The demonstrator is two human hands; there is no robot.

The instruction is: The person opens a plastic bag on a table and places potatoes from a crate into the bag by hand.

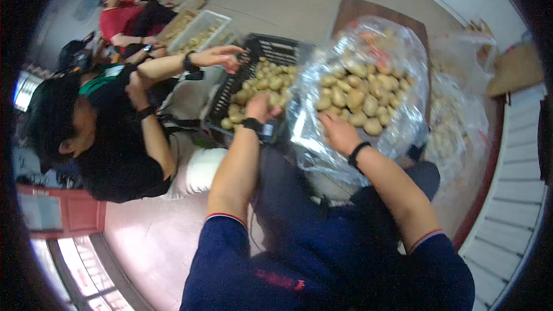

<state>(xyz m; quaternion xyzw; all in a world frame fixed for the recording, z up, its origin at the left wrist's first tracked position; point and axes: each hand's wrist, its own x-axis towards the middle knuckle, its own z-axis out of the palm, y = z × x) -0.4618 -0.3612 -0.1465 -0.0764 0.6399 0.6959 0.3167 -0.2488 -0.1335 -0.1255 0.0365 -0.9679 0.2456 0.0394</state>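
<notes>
My left hand (262, 108) reaches down into the black plastic crate (222, 99), over the potatoes (266, 83) lying in it. Its fingers are blurred and partly hidden, so whether it holds a potato cannot be told. At the near left rim of a clear plastic bag (305, 138), my right hand (340, 132) has its fingers curled beside the potatoes (360, 95) heaped inside. What those fingers close on does not show. The bag stands wide at the top, right beside the crate.
To the left a co-worker in a black shirt stretches a hand (219, 57) over the crate's far left side. Another person in red (121, 20) sits farther back near a white crate (201, 31) of potatoes. More plastic bags (455, 115) lie at right, beside a cardboard piece (515, 72).
</notes>
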